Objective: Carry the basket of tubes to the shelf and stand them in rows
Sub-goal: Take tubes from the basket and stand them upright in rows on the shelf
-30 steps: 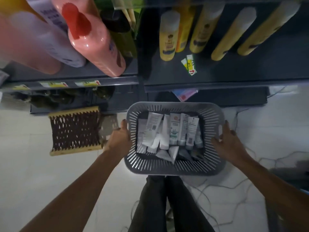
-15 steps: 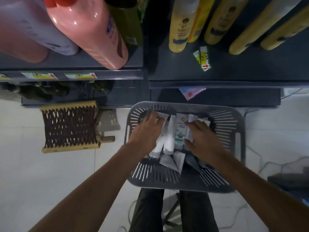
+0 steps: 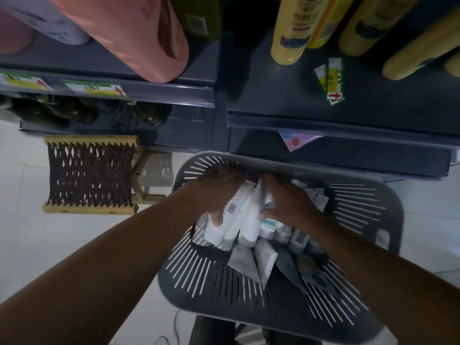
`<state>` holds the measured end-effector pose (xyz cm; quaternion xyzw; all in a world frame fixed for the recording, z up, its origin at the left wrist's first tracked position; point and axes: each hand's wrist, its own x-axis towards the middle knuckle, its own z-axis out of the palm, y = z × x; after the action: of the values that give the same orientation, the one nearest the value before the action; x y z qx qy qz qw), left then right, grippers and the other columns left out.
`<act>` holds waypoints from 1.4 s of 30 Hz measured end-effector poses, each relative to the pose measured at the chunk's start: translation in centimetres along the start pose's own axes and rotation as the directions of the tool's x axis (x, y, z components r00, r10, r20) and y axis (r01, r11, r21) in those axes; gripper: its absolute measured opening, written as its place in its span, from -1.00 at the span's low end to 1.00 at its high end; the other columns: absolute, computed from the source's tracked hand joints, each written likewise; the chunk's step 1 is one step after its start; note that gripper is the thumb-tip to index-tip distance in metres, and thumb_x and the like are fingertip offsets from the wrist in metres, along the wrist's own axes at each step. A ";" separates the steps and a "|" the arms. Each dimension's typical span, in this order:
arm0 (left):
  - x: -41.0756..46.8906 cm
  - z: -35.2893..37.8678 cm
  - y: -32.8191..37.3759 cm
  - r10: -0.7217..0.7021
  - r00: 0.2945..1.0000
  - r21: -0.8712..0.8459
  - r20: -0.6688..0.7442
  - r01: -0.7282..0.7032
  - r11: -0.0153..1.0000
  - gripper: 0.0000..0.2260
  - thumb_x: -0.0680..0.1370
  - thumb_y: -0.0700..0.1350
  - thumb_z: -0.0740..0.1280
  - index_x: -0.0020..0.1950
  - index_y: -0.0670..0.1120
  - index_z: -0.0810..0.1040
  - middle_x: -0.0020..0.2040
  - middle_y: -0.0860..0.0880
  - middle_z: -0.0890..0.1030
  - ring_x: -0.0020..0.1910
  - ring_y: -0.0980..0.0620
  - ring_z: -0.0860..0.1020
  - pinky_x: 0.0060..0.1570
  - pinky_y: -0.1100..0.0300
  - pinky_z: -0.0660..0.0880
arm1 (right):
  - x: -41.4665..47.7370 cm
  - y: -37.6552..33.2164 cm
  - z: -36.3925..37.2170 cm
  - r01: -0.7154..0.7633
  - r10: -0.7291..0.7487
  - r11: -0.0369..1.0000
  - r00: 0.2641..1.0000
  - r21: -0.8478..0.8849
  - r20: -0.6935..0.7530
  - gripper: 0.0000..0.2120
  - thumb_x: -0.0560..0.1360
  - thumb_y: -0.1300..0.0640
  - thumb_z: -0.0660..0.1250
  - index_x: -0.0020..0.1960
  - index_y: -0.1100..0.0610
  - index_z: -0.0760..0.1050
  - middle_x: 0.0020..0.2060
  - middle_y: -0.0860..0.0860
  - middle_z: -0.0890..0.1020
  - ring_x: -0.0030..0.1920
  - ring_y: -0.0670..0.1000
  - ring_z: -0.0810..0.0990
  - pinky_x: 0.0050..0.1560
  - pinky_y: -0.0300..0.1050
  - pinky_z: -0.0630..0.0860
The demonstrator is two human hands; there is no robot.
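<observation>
- The grey slatted basket (image 3: 361, 220) sits low in the view, at about 6 o'clock from the dark shelf (image 3: 373, 113), its far rim just under the shelf's front edge.
- Both hands are inside the basket, gathered around a bundle of white tubes (image 3: 245, 220).
- The left hand (image 3: 219, 192) is wrapped round the bundle from the 9 o'clock side, thumb pressed on a tube's lower end.
- The right hand (image 3: 288, 202) closes on the same bundle from 3 o'clock, fingers curled onto the tubes.
- More tubes lie loose on the basket floor at 6 o'clock from the hands, some flat, some with caps towards the near rim.
- On the shelf, yellow bottles (image 3: 291, 28) stand at 1 o'clock and a pink bottle (image 3: 144, 33) at 11 o'clock.
- A woven stool (image 3: 90, 174) stands on the pale floor (image 3: 37, 245) at 9 o'clock from the basket.
</observation>
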<state>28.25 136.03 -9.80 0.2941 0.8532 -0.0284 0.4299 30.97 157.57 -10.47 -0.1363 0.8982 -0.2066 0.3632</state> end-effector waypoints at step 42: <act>-36.5 -41.2 14.5 0.042 0.539 0.105 -0.842 0.086 0.991 -0.80 0.45 -0.11 0.40 0.01 0.01 0.45 -0.06 -0.01 0.60 -0.09 -0.10 0.59 -0.15 0.03 0.55 | -33.5 -20.3 -43.7 0.033 -0.274 0.931 0.723 -0.365 -0.634 -0.80 0.50 -0.13 0.37 0.06 -0.07 0.53 -0.06 -0.14 0.59 -0.04 -0.03 0.56 -0.02 -0.01 0.49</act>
<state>23.01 143.04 46.45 0.2889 0.9543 0.0539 -0.0538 25.32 164.93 47.51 -0.1855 0.9748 -0.1192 -0.0338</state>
